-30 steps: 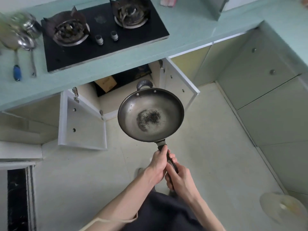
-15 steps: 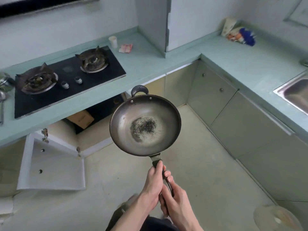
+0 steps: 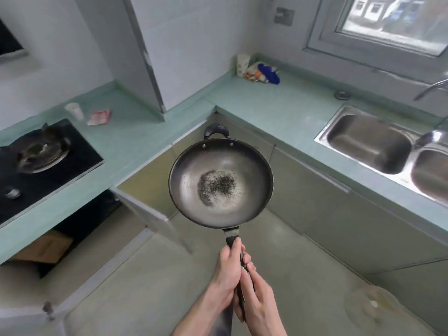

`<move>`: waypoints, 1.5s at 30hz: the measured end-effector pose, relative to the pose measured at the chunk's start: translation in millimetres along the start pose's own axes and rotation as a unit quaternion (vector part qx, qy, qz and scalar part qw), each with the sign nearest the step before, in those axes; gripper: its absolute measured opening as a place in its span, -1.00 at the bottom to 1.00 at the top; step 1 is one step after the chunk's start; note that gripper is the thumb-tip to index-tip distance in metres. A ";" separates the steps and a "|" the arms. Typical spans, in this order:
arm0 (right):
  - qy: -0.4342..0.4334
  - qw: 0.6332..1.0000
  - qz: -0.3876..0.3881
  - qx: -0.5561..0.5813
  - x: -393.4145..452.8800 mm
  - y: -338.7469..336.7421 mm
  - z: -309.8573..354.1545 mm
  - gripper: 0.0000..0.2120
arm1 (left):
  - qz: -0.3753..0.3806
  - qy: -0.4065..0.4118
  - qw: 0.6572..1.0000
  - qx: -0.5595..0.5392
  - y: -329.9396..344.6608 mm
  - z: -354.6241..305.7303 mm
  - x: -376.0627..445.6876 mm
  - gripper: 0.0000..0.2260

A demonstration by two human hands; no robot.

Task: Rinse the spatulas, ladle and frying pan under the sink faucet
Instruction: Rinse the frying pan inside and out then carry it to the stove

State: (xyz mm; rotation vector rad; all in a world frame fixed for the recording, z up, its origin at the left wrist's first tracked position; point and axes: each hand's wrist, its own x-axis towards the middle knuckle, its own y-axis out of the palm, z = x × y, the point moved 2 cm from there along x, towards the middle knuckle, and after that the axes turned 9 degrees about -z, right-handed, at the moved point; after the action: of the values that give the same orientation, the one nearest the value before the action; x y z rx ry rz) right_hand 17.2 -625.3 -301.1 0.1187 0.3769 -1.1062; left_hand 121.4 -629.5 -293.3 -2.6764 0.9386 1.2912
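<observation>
A dark round frying pan [image 3: 220, 183] with black burnt specks in its middle hangs level over the floor at the centre of the view. My left hand [image 3: 226, 270] grips its black handle nearest the pan, and my right hand [image 3: 257, 294] grips the handle just behind it. A steel double sink [image 3: 368, 144] is set into the counter at the right, and the faucet [image 3: 431, 87] arches in from the right edge. No spatulas or ladle are in view.
A black gas stove [image 3: 43, 156] sits on the pale green counter [image 3: 274, 103] at the left. Below it a cabinet door [image 3: 155, 214] stands open. A paper cup [image 3: 243, 64] and packets lie in the far corner, a window above the sink.
The view has swung right from the stove toward the sink. The pan stays in both hands and has moved along with the turn; the sink and faucet have come into sight.
</observation>
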 end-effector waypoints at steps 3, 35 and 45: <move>0.006 0.998 -0.055 0.017 45.9 -8.2 16.9 -0.73 | 0.029 0.001 0.999 0.029 38.5 -23.3 33.1 -0.77; 0.029 0.910 -0.364 0.197 383.4 -213.8 84.5 -0.79 | 0.244 -0.074 0.924 0.286 442.1 -79.5 254.1 -0.76; 0.079 0.919 -0.351 0.160 446.9 -299.7 70.7 -0.76 | 0.215 -0.099 0.917 0.322 540.2 -44.1 299.7 -0.76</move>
State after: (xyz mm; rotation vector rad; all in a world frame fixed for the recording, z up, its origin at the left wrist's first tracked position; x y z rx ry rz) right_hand -57.2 -1158.9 -366.1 0.3852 0.3897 -1.8773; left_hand 9.8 -1235.4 -356.9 -1.8660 1.6311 1.0191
